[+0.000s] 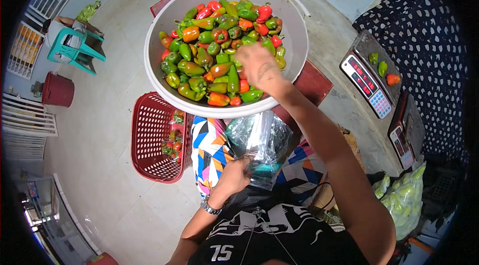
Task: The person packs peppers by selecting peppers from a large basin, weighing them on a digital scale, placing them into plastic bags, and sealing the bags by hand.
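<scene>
A wide white basin in front of me is heaped with green, red and orange peppers. My right hand reaches over its right side down among the peppers; its fingers are smeared by motion and partly hidden, so I cannot tell what they hold. On my lap lie clear plastic bags. My left hand, with a watch on the wrist, is closed on their lower left edge.
Left of my knees, a red perforated basket holds bagged peppers. At right, a digital scale carries a few peppers, beside a second scale. A teal chair and a dark red bucket stand far left.
</scene>
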Demonstrator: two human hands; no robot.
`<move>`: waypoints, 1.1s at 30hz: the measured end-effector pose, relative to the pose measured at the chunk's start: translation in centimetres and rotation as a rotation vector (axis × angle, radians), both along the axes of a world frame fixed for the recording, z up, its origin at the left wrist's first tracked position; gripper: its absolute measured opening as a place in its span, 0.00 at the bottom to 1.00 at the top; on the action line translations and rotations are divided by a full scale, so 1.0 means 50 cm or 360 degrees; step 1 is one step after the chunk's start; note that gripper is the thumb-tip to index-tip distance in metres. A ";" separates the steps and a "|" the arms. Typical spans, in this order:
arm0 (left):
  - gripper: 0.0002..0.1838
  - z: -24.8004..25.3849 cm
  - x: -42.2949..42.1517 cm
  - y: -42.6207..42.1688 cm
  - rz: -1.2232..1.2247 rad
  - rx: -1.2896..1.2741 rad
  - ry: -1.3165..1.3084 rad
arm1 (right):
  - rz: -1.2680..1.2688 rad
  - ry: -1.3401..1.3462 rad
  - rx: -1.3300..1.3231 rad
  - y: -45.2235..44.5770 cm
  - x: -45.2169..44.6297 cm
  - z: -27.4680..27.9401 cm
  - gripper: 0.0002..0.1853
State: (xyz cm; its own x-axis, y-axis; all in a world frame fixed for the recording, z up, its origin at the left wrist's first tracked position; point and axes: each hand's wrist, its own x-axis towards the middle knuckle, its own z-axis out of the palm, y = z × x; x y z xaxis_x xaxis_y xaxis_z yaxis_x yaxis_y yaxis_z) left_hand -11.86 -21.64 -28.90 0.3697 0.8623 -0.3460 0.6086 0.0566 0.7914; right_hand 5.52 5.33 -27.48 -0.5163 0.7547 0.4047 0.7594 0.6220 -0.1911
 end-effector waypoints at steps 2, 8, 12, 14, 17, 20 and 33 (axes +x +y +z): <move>0.25 -0.008 0.002 -0.005 -0.0007 0.0077 0.0000 | 0.0556 -0.0288 -0.0057 0.002 -0.017 -0.084 0.13; 0.30 0.008 0.013 -0.004 -0.0026 -0.0013 0.0016 | 0.0214 0.0116 -0.0334 0.005 -0.022 -0.009 0.22; 0.31 0.009 0.009 -0.009 -0.0017 0.0019 -0.0003 | -0.0644 0.0429 -0.0351 0.022 -0.005 -0.001 0.28; 0.31 0.005 0.007 -0.007 -0.0056 0.0060 0.0029 | -0.0776 0.0395 -0.0191 0.017 0.003 0.000 0.25; 0.31 -0.005 0.003 -0.013 0.0014 0.0061 -0.0007 | -0.0782 0.0250 0.0120 0.017 -0.001 0.012 0.21; 0.31 -0.003 0.002 -0.010 -0.0018 0.0027 -0.0008 | -0.0187 -0.0024 -0.0182 0.029 -0.014 -0.001 0.20; 0.29 0.003 0.031 0.012 -0.0138 0.0087 -0.0023 | -0.0039 -0.0389 -0.0873 0.039 -0.027 -0.058 0.22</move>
